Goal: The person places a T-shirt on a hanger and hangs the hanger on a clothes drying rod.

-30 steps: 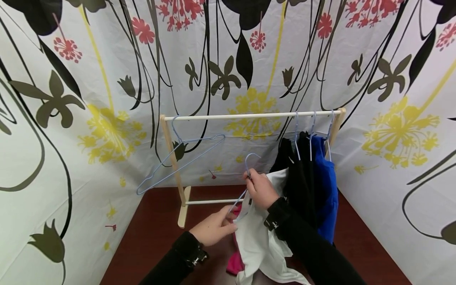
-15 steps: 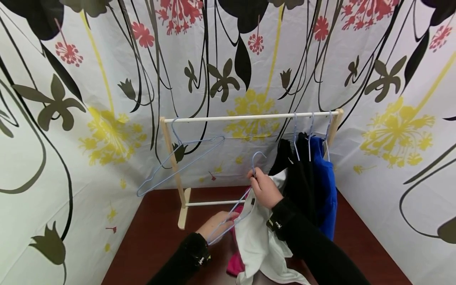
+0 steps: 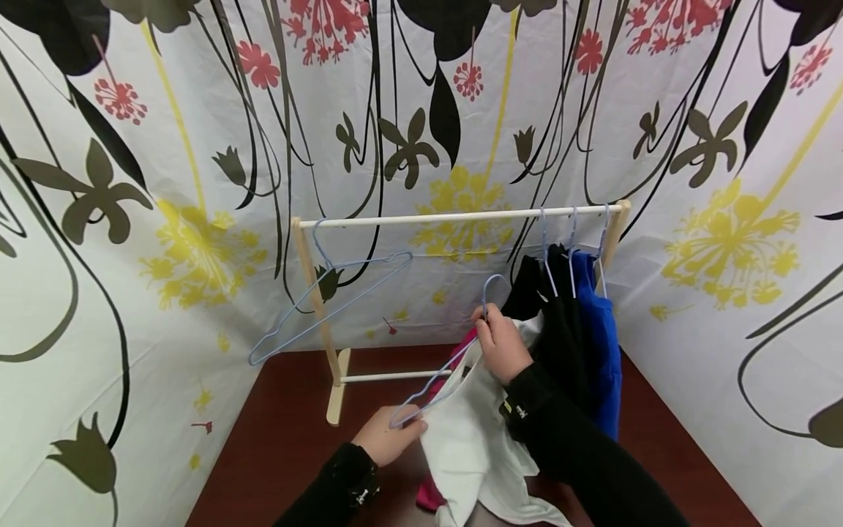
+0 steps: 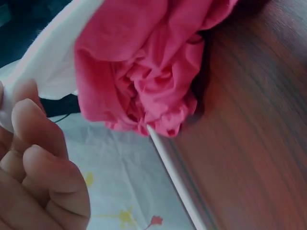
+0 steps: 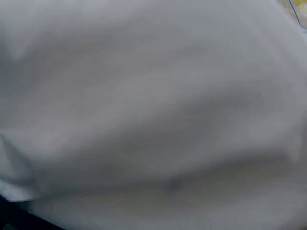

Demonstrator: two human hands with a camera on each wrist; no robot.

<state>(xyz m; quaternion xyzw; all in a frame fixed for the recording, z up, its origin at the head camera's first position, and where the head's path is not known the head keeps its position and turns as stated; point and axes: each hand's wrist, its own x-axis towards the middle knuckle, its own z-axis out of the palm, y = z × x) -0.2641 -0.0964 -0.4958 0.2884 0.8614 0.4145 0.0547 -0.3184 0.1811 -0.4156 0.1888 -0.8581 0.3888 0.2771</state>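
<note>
Your right hand [image 3: 502,342] is pinching the hanger [image 3: 443,369] neck, its long axis slanting toward seven o'clock into your gripping left hand [image 3: 387,435].

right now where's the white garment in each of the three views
Head view: the white garment hangs bottom centre, under the right hand and beside the left hand.
Left wrist view: a white strip shows at upper left, above the fingers.
Right wrist view: it fills nearly the whole picture.
Shared landmark: the pink garment against it, in the head and left wrist views only.
</note>
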